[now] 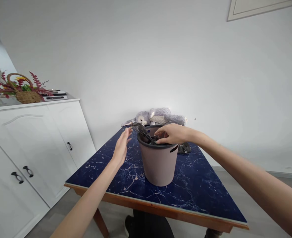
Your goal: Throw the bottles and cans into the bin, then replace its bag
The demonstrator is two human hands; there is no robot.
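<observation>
One taupe bin (158,167) is placed on one blue marbled table (198,185); two handle slots (173,148) are seen in its wall. One crumpled black bag (143,131) is extended past its rim. Of two hands, the left hand (121,145) is held outstretched beside the bag, nothing grasped; the right hand (172,133) is half curled at the bin's mouth, but whether anything is pinched cannot be determined. One dark bundle (185,148) and one plush toy (158,115) are seen behind.

place: home | plush toy (162,114) | flower basket (28,97) | white cabinet (43,142)
</observation>
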